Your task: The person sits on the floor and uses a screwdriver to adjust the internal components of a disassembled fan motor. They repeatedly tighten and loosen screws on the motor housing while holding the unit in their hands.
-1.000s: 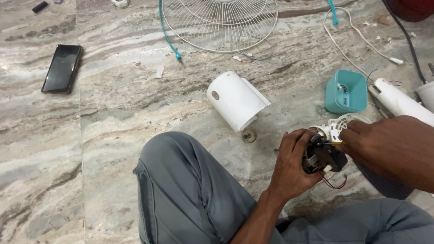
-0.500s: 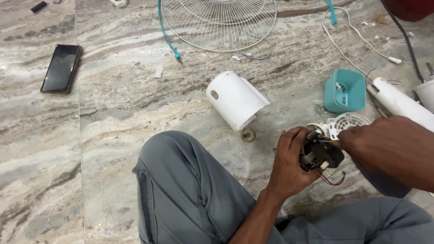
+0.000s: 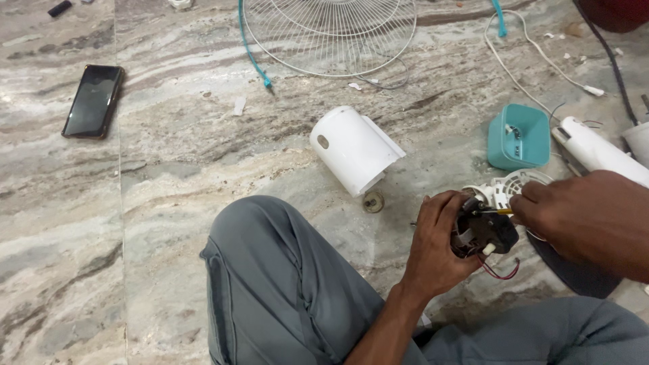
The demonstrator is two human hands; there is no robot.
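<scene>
The small fan motor (image 3: 481,233), a dark block with a metal core and red wires (image 3: 499,270) trailing from its underside, sits low and right of the middle of the view, held above the marble floor (image 3: 169,203) just in front of the person's bent knee in grey trousers (image 3: 284,290). The left hand (image 3: 436,247) cups the motor from the left side, its fingers curled around the body and pressed against it, the thumb lying over the top edge. The right hand (image 3: 581,220) comes in from the right edge, its fingertips pinched together on a thin screwdriver with a yellow shaft (image 3: 500,211) whose tip meets the upper face of the motor. Just behind the motor, touching the floor, lies a white vented motor cover (image 3: 517,182), partly hidden by the right hand. A small brass-coloured round fitting (image 3: 373,201) lies on the floor just left of the left hand, and right behind it rests a white cylindrical plastic housing (image 3: 351,149) tipped on its side. Farther right, near the right edge of the floor, stands a teal plastic base piece (image 3: 519,137), with a white fan stem (image 3: 595,152) beside it. At the top edge lies a white wire fan guard (image 3: 331,34) with a teal cable (image 3: 251,51) along its left rim, and a white cord (image 3: 534,54) runs across the top right. Well apart, toward the left edge, a black smartphone (image 3: 93,101) lies flat, screen dark
</scene>
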